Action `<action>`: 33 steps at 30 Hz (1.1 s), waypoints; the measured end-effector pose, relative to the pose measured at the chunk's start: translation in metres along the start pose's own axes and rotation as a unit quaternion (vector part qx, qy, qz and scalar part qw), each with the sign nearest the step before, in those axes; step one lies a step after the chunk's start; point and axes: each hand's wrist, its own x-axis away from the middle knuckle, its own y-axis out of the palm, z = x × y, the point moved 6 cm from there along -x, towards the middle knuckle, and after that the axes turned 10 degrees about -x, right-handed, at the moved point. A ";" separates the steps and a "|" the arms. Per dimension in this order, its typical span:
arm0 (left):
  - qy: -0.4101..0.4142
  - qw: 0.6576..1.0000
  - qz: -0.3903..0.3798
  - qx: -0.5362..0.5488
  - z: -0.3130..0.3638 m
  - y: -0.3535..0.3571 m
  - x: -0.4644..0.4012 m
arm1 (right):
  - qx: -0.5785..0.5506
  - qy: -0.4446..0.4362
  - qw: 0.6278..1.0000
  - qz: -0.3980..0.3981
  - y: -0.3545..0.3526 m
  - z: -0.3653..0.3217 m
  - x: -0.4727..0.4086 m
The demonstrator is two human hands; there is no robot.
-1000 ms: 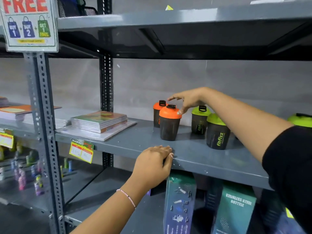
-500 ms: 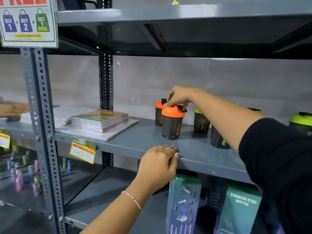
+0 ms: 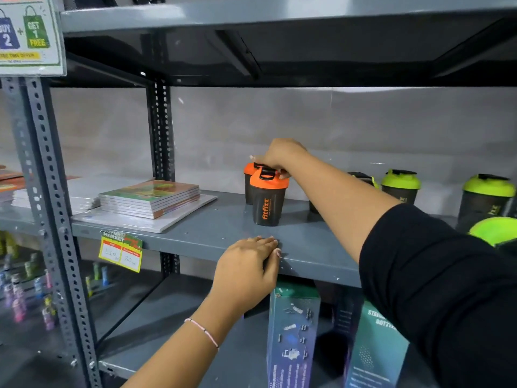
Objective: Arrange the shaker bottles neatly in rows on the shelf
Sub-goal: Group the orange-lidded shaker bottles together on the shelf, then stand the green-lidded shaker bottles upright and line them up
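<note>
The upright front orange-lidded shaker (image 3: 268, 198) is pinched at its lid from directly above by the right hand (image 3: 279, 156), mid-shelf (image 3: 212, 233), in front of another; the left hand (image 3: 247, 268) lies flat, fingers together, on the edge

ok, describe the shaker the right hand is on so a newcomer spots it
On the grey metal middle shelf, right of the stacked notebooks, two orange-lidded dark shakers stand. The right hand tops the front orange-lidded shaker, which shows orange "fitfizz" lettering.

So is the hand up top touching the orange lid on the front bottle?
Touching. In the head view, the right hand comes down onto the front orange-lidded bottle, its fingers wrapped over the lid's top with no gap showing.
</note>
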 end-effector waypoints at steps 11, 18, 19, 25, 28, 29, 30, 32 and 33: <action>-0.058 0.997 -0.017 0.040 0.085 0.015 -0.011 | -0.165 0.127 0.841 0.500 -0.068 0.224 0.197; 0.008 0.994 -0.075 0.081 0.192 0.048 -0.039 | -0.105 0.273 0.835 0.466 -0.060 0.332 0.213; 0.008 0.994 -0.079 0.069 0.198 0.051 -0.040 | -0.116 0.266 0.838 0.462 -0.064 0.340 0.213; 0.022 0.998 -0.032 0.045 0.205 0.045 -0.039 | -0.302 0.098 0.831 0.457 -0.124 0.375 0.214; 0.016 0.998 -0.027 0.045 0.205 0.046 -0.039 | -0.319 0.072 0.873 0.360 -0.172 0.374 0.193; 0.016 0.999 -0.025 0.042 0.205 0.046 -0.039 | -0.319 0.066 0.891 0.316 -0.185 0.370 0.181; 0.016 0.999 -0.022 0.038 0.205 0.046 -0.038 | -0.307 0.059 0.912 0.266 -0.195 0.362 0.169; 0.016 0.999 -0.015 0.032 0.204 0.045 -0.038 | -0.244 0.047 0.955 0.161 -0.202 0.344 0.146; 0.017 0.999 -0.014 0.030 0.205 0.045 -0.039 | -0.208 0.047 0.970 0.116 -0.200 0.335 0.137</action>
